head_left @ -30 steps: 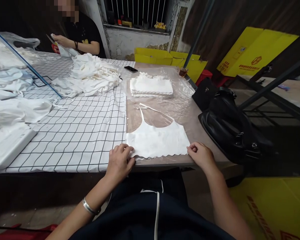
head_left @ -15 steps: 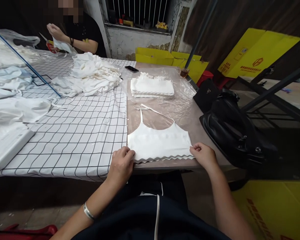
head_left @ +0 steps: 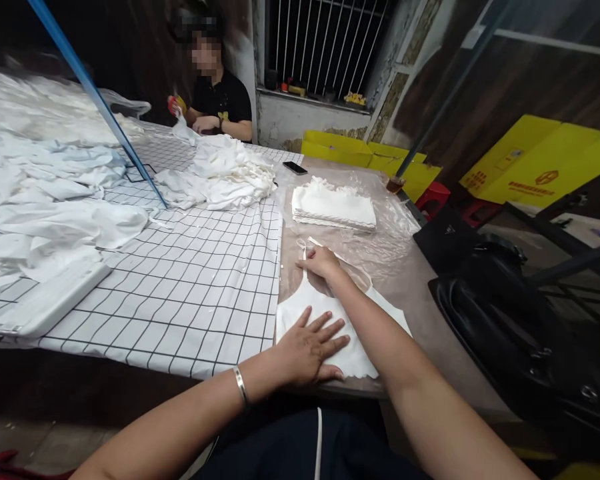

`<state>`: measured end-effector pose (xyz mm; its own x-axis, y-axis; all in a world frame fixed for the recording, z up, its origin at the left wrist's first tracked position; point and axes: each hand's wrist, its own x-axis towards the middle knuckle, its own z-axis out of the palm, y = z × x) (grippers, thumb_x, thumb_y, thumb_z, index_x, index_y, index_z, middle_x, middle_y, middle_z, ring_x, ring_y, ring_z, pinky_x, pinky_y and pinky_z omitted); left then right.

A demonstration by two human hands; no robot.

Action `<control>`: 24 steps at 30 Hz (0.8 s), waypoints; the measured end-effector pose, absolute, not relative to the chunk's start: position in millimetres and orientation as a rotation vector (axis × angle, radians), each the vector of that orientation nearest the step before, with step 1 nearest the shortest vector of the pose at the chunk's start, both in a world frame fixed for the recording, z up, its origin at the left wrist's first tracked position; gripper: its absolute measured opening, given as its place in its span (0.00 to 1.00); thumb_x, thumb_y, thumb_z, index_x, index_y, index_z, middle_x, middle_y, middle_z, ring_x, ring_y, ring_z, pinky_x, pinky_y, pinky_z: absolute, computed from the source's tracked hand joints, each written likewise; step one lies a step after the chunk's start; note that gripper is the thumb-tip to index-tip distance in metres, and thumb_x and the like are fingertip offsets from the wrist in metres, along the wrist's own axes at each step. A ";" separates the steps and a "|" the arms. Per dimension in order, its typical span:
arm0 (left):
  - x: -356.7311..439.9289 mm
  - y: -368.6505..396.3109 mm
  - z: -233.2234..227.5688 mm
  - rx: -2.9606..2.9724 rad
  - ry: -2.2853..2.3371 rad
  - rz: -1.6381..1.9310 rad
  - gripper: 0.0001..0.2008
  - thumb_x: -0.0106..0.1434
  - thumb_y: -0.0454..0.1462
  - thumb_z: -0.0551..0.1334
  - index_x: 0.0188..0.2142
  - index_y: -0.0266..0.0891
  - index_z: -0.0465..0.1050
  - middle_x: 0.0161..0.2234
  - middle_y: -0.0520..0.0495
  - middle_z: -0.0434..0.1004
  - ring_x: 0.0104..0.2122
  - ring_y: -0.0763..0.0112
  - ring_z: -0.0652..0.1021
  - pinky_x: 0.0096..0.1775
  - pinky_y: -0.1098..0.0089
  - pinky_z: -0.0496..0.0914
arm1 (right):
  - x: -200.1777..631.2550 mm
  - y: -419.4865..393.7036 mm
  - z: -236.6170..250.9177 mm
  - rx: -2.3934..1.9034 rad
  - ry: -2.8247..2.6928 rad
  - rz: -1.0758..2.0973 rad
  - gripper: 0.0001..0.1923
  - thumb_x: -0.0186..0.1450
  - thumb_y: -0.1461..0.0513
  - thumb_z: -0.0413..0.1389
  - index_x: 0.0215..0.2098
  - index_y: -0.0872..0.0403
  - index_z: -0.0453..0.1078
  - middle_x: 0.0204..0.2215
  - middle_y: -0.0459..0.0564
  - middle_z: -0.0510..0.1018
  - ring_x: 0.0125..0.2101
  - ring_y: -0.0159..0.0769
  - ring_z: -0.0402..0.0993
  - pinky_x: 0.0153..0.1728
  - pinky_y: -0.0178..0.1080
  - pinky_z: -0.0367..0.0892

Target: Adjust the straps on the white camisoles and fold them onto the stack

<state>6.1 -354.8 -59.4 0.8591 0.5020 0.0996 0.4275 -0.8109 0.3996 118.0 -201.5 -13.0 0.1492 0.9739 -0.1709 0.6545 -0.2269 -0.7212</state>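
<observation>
A white halter top (head_left: 330, 313) with a scalloped hem lies flat at the near edge of the table, on clear plastic sheeting (head_left: 380, 247). My left hand (head_left: 310, 347) rests flat on its lower part, fingers spread. My right hand (head_left: 323, 261) reaches across to the top's thin straps (head_left: 307, 245) and touches them with curled fingers; whether it grips them I cannot tell. Behind the top sits a neat stack of folded white tops (head_left: 333, 205).
A black-and-white checked cloth (head_left: 200, 287) covers the table's left side, with a heap of loose white garments (head_left: 225, 175) and more at the left (head_left: 55, 193). A phone (head_left: 295, 167) lies near the stack. A black bag (head_left: 505, 320) sits at the right. Another person (head_left: 215, 100) works opposite.
Both hands left the hem corners. My left hand now lies flat on the top and my right hand has reached forward to the straps. The camera view has shifted left and upward.
</observation>
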 end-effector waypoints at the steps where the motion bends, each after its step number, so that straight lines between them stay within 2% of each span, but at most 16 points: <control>1: 7.0 -354.6 -62.1 2.667 0.691 0.272 0.33 0.67 0.57 0.47 0.66 0.44 0.55 0.67 0.42 0.53 0.66 0.51 0.52 0.63 0.41 0.41 | 111.7 -188.8 -12.1 -1.956 -1.492 0.974 0.14 0.50 0.67 0.66 0.20 0.54 0.63 0.22 0.45 0.70 0.27 0.32 0.66 0.27 0.32 0.58; 5: 6.2 -358.3 -62.7 2.670 0.689 0.294 0.34 0.67 0.57 0.45 0.66 0.44 0.53 0.66 0.43 0.53 0.67 0.52 0.51 0.63 0.41 0.42 | 108.1 -150.4 10.3 -1.880 -1.368 1.235 0.14 0.63 0.69 0.56 0.21 0.56 0.62 0.18 0.43 0.67 0.16 0.23 0.53 0.17 0.29 0.50; 9: 6.0 -358.6 -63.0 2.655 0.672 0.322 0.34 0.67 0.57 0.46 0.66 0.45 0.53 0.66 0.42 0.53 0.67 0.51 0.52 0.63 0.40 0.43 | 118.9 -118.1 46.9 -1.809 -1.219 1.323 0.16 0.70 0.69 0.46 0.24 0.56 0.59 0.16 0.40 0.63 0.13 0.20 0.45 0.13 0.26 0.44; 12: 7.3 -358.4 -63.4 2.577 0.660 0.319 0.34 0.66 0.57 0.49 0.66 0.45 0.55 0.67 0.41 0.51 0.67 0.50 0.50 0.63 0.39 0.40 | 125.3 -105.4 68.9 -1.761 -1.136 1.295 0.16 0.72 0.66 0.42 0.26 0.56 0.60 0.17 0.42 0.65 0.12 0.20 0.47 0.12 0.25 0.45; 15: 8.9 -355.7 -53.9 2.238 0.654 0.417 0.33 0.65 0.56 0.53 0.63 0.42 0.60 0.66 0.38 0.54 0.66 0.48 0.52 0.63 0.39 0.38 | 130.3 -128.4 85.4 -1.603 -1.155 1.224 0.14 0.72 0.60 0.47 0.29 0.55 0.63 0.21 0.44 0.70 0.14 0.20 0.53 0.13 0.25 0.52; 17: 9.1 -350.1 -40.7 1.704 0.688 0.598 0.32 0.66 0.55 0.51 0.61 0.38 0.64 0.62 0.34 0.61 0.63 0.50 0.61 0.64 0.44 0.46 | 136.8 -172.6 93.2 -1.398 -1.334 1.156 0.12 0.69 0.56 0.53 0.31 0.54 0.67 0.24 0.45 0.73 0.16 0.21 0.59 0.17 0.27 0.58; 19: 7.8 -342.3 -25.6 1.034 0.658 0.730 0.31 0.68 0.55 0.47 0.56 0.33 0.67 0.57 0.31 0.69 0.57 0.52 0.70 0.60 0.49 0.59 | 148.8 -233.7 96.3 -1.218 -1.678 1.128 0.12 0.66 0.52 0.56 0.35 0.52 0.71 0.27 0.47 0.75 0.20 0.26 0.66 0.22 0.31 0.65; 21: 5.3 -335.6 -12.6 0.514 0.560 0.761 0.28 0.70 0.52 0.45 0.50 0.30 0.69 0.50 0.31 0.75 0.50 0.55 0.77 0.55 0.53 0.68 | 166.0 -296.2 92.6 -1.127 -2.098 1.258 0.11 0.62 0.52 0.59 0.38 0.49 0.75 0.33 0.49 0.78 0.31 0.36 0.75 0.35 0.40 0.72; 22: 4.2 -333.7 -7.6 0.356 0.507 0.761 0.25 0.71 0.48 0.46 0.47 0.29 0.70 0.47 0.31 0.77 0.47 0.57 0.79 0.53 0.55 0.70 | 175.3 -322.7 87.5 -1.123 -2.192 1.249 0.11 0.61 0.54 0.61 0.40 0.47 0.75 0.41 0.50 0.78 0.41 0.41 0.75 0.44 0.44 0.70; 24: 3.5 -333.9 -0.5 0.193 0.452 0.770 0.16 0.71 0.40 0.50 0.42 0.29 0.71 0.42 0.34 0.79 0.43 0.62 0.81 0.51 0.60 0.73 | 190.9 -360.1 71.0 -1.241 -2.079 1.107 0.14 0.61 0.55 0.61 0.45 0.44 0.74 0.51 0.50 0.73 0.52 0.45 0.69 0.53 0.47 0.65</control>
